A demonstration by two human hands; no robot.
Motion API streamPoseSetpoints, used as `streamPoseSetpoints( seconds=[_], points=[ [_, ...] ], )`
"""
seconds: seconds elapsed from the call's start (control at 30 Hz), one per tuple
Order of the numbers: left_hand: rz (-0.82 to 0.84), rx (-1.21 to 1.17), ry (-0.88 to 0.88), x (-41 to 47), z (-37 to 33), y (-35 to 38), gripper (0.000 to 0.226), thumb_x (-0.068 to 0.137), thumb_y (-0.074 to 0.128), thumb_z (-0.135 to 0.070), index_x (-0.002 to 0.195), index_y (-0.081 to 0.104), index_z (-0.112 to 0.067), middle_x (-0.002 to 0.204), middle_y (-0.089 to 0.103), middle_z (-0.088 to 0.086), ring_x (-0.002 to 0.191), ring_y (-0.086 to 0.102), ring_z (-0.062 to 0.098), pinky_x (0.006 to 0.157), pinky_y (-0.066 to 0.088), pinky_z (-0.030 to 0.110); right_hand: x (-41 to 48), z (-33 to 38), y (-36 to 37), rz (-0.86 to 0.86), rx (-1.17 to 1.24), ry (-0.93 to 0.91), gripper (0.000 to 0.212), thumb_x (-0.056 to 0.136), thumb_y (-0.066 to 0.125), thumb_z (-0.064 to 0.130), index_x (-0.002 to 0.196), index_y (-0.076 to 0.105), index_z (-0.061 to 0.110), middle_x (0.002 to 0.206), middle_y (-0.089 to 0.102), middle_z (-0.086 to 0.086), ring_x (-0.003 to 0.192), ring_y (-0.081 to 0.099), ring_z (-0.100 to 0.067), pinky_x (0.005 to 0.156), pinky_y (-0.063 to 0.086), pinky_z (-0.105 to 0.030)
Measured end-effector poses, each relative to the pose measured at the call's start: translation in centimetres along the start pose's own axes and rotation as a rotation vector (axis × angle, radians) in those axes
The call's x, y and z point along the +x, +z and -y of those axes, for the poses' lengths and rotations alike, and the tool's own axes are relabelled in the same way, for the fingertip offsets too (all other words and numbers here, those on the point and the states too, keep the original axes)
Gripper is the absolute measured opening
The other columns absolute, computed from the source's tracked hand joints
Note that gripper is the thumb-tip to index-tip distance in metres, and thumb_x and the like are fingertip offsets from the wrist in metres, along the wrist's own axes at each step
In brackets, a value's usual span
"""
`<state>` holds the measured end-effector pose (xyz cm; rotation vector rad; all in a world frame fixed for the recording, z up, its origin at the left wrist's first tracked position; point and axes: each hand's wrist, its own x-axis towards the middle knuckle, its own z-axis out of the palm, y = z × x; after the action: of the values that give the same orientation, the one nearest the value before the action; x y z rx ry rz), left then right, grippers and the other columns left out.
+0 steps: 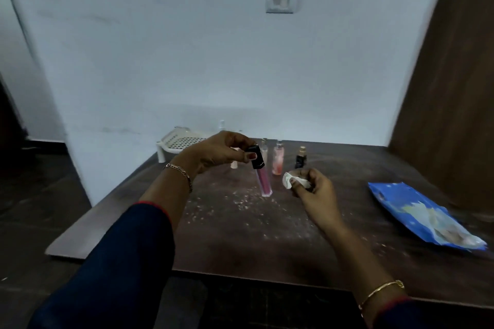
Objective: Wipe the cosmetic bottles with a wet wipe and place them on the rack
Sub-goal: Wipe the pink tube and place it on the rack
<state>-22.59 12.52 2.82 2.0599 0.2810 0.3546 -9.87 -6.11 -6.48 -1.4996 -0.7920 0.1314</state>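
My left hand (222, 151) pinches the black cap of a pink lip-gloss tube (264, 181), which hangs nearly upright above the dark table (240, 235). To its right, my right hand (311, 187) is closed around a crumpled white wet wipe (290, 180), apart from the tube. Behind them stand a clear bottle (264, 148), a pink bottle (278, 161) and a small dark bottle with a gold cap (300, 157). The white perforated rack (181, 143) sits at the table's back left against the wall; a small clear bottle (222, 124) stands on it.
A blue wet-wipe pack (417, 211) lies on the right side of the table. White specks are scattered over the table's middle. A brown door or panel (454, 75) rises at the right. The table's left and front edges drop to a dark floor.
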Motion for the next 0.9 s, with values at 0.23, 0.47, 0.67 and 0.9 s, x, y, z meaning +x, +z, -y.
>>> streamPoseSetpoints(
  seconds=[0.23,0.47,0.67,0.9],
  points=[
    [-0.113,0.1,-0.039,0.8,3.7,-7.7,0.03,0.082,0.069,-0.012,0.111,0.064,-0.007,0.099,0.068,0.002,0.08,0.062,-0.001,0.069,0.046,0.009,4.0,0.6,7.0,0.058,0.068,0.017,0.013,0.088,0.061,0.003,0.095,0.062,0.013,0.087,0.064,0.002,0.075,0.061,-0.009,0.068,0.056,-0.023],
    [-0.213,0.295,-0.041,5.6,6.5,-11.9,0.031,0.082,0.07,-0.016,0.112,0.064,-0.008,0.106,0.067,0.004,0.097,0.057,0.01,0.091,0.039,0.026,8.4,-0.9,9.1,0.02,0.066,0.035,0.014,0.088,0.062,0.005,0.09,0.062,0.019,0.086,0.065,-0.001,0.072,0.061,-0.01,0.057,0.052,-0.012],
    [-0.304,0.413,-0.039,10.7,8.8,-13.1,0.033,0.082,0.07,-0.018,0.112,0.064,-0.009,0.111,0.067,0.008,0.109,0.058,0.02,0.101,0.043,0.039,11.1,-3.7,9.9,0.038,0.058,0.076,0.011,0.087,0.062,0.004,0.09,0.063,0.015,0.083,0.067,-0.002,0.062,0.062,-0.009,0.055,0.051,-0.016],
    [-0.285,0.545,-0.046,13.5,10.9,-13.1,0.034,0.082,0.07,-0.017,0.114,0.063,-0.008,0.111,0.068,0.009,0.1,0.06,0.019,0.092,0.043,0.028,11.6,-6.0,10.7,0.138,0.102,0.106,0.007,0.087,0.061,0.0,0.094,0.062,0.001,0.088,0.069,-0.01,0.061,0.066,-0.01,0.056,0.053,-0.017]
  ],
)
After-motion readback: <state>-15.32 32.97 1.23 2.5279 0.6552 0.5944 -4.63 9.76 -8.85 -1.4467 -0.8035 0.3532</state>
